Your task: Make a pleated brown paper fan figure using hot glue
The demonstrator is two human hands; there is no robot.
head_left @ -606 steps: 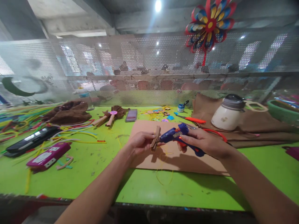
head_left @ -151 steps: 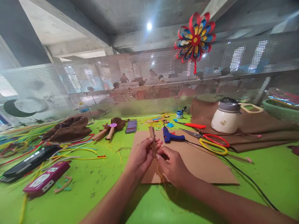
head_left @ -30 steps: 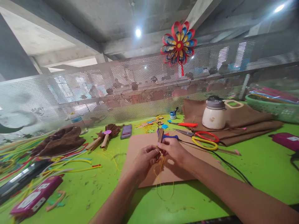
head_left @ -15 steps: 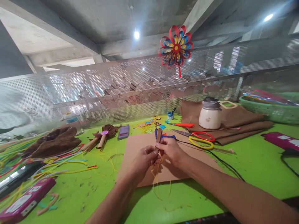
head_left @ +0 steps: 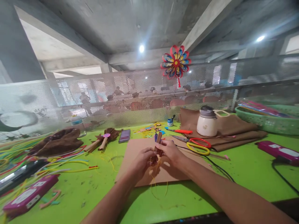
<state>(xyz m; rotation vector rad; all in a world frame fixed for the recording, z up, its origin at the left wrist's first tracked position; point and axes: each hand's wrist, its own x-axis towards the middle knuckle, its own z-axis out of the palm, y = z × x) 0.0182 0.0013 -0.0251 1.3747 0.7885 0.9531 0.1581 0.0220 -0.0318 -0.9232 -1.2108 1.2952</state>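
Observation:
Both hands meet above a brown cardboard sheet (head_left: 137, 149) on the green table (head_left: 93, 193). My right hand (head_left: 170, 150) pinches a small brown paper roll (head_left: 158, 137) that sticks up between the fingers. My left hand (head_left: 143, 160) grips the roll's lower end, where thin yellow strips (head_left: 156, 183) hang down to the table. The blue glue gun (head_left: 156, 136) lies just behind the hands, mostly hidden by them.
Red and yellow scissors (head_left: 198, 145), a red-handled cutter (head_left: 184, 131) and a white jug (head_left: 206, 122) on brown cloth stand to the right. A black cord (head_left: 219, 169) runs right. Finished brown rolls (head_left: 102, 142), coloured strips (head_left: 70, 163) and pink boxes (head_left: 28, 197) lie left. A green basket (head_left: 268, 119) sits far right.
The glue gun, held in my right hand long ago, now lies on the cardboard. In the last second both hands stay on the roll while the view tilts up slightly.

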